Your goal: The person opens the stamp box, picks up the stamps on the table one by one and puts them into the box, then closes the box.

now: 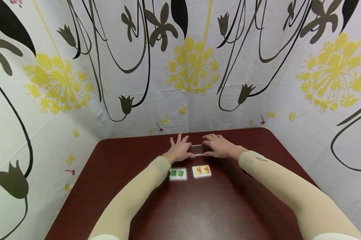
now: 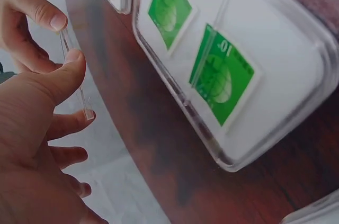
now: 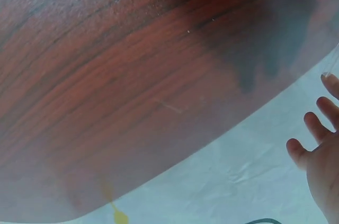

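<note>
Between the two hands, above the far part of the table, is a clear rectangular plastic cover (image 1: 198,150). My left hand (image 1: 180,150) pinches one end of it between thumb and index finger, the other fingers spread. At its opposite end my right hand (image 1: 218,146) grips with thumb and fingers. In the left wrist view the cover (image 2: 87,105) appears edge-on. Nearer to me lie two flat clear cases: one with two green stamps (image 2: 220,75), close by the left wrist, and one with two orange-and-yellow stamps (image 1: 201,171) to its right.
The dark red-brown wooden table (image 1: 198,206) has rounded far corners. Behind and beside it hangs white cloth (image 1: 156,110) printed with flowers. A further clear plastic edge (image 2: 315,209) shows at the lower right of the left wrist view.
</note>
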The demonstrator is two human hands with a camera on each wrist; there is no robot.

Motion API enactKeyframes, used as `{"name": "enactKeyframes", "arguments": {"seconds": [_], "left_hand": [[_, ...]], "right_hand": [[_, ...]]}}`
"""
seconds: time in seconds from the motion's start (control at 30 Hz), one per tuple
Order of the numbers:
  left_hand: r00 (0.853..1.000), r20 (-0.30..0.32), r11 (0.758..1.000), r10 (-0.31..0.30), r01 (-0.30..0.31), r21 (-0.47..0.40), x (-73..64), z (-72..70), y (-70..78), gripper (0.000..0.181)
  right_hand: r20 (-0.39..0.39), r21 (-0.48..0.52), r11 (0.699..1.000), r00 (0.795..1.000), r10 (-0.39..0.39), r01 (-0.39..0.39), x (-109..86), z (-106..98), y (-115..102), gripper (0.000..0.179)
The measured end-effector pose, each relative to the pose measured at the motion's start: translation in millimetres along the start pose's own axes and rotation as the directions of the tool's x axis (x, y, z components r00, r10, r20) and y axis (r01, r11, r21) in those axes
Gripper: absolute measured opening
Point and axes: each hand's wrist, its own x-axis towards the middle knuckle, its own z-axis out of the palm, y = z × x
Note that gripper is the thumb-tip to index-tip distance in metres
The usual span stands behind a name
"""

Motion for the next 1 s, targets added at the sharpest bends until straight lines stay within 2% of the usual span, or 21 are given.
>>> {"name": "enactKeyframes", "arguments": {"seconds": [0.2,0.47,0.77,1.0], "left_hand": [[1.000,-0.014,1.000,0.019,-0.019,0.017,-6.5,-6.1,3.9,0.065],[0.998,-0.036,0.998,0.057,-0.057,-0.007,-21.9,-13.7,11.4,0.061],[0.995,-0.043,0.996,0.093,-0.093,0.005,-41.7,-6.4,21.3,0.059],[0.994,-0.044,0.995,0.100,-0.100,0.001,-49.0,4.4,24.1,0.055]], "right_hand": [[-0.022,0.011,1.000,1.000,-0.022,0.022,-8.4,-11,-5,0.056],[-0.065,0.020,0.999,0.997,-0.039,0.040,-21.9,-16,-14,0.053],[-0.098,0.018,0.995,0.990,-0.099,0.101,-37.7,-10,-24,0.053],[-0.087,0.045,0.994,0.992,-0.093,0.097,-46.2,-1,-28,0.055]]}}
